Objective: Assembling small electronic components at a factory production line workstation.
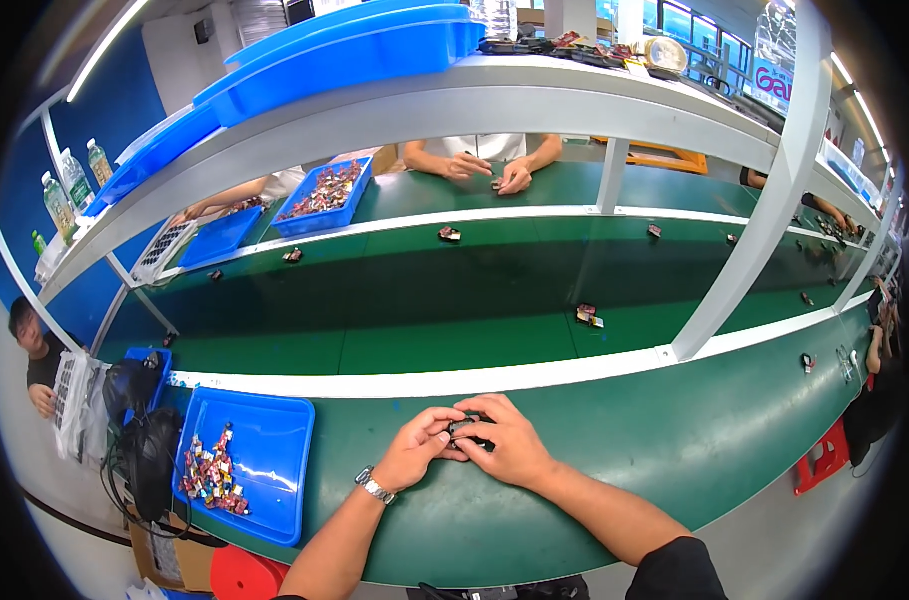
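Head view, looking down: both hands meet at the near edge of the green desk (614,440), working one small dark part (466,430). Left hand (417,448), a metal wristwatch (375,486) on its wrist, has its fingers pinched on the part's left side; right hand (504,440) curls over it from the right, fingers clenched around it. To the near left sits a blue tray (274,440) with a heap of small colourful pieces (210,474). Out on the green belt (424,300), right of centre, lies another small piece (588,317). Far across, another person's hands (489,170) rest on the desk, beside a blue bin (326,195) of parts.
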